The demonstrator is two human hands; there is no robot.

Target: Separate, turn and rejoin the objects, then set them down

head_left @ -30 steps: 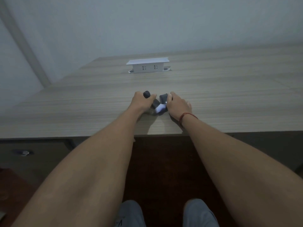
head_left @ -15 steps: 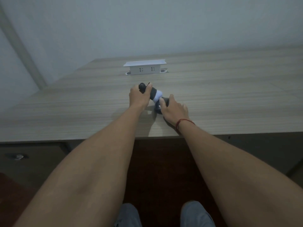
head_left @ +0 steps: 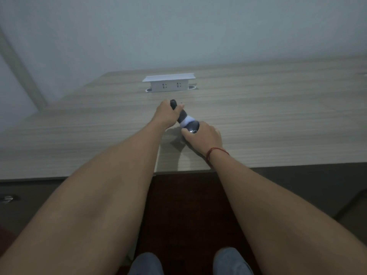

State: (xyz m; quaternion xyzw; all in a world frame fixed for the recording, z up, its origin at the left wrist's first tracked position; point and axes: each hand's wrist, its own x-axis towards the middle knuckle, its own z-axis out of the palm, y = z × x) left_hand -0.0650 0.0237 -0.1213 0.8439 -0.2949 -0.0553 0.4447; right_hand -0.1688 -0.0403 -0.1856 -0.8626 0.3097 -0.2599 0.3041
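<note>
Pale wall running behind a wood-grain desk (head_left: 278,116), dim light. A dark device (head_left: 185,118) with a white band is lying tilted near the front middle of the desk, one end pointing up and away, the other low and toward the person. The left hand (head_left: 166,114) is gripping the upper dark end, fingers curled round it. The right hand (head_left: 204,135) is wrapping the lower, rounder end, thumb lying across it beside some white lettering too small to read. A red string (head_left: 215,151) is circling the right wrist. Farther back, a white socket box (head_left: 168,83) is standing raised from the desk, well apart from the hands. Two knees are showing at the bottom edge.
</note>
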